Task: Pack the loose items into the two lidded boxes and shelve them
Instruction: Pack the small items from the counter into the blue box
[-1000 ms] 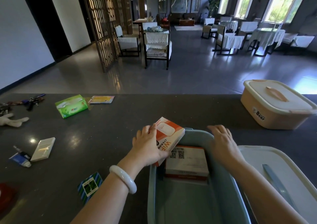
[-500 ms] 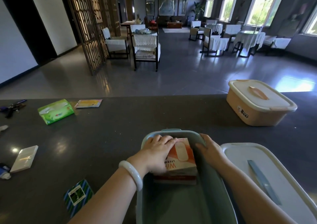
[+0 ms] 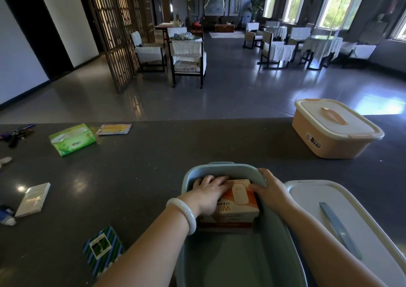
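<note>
**Hands setting an orange carton into the open blue box**

A dark, speckled table spans the foreground; beyond its far edge lies a dim hall with a glossy grey floor, a wooden lattice screen, white-draped chairs and tables, and bright windows at right. Loose on the table's left part: a green tissue pack, a yellow card, keys, a white flat box and a striped booklet. At far right stands the beige box, its lid on. The blue box sits open at near centre, with its lid lying flat just to the right.

The left hand, a white bangle on its wrist, reaches into the blue box and lies palm-down, fingers curled over the left part of the orange carton. The right hand holds the carton's far right corner, its fingers beside the box's rim. The carton rests on another carton at the box's far end.
</note>
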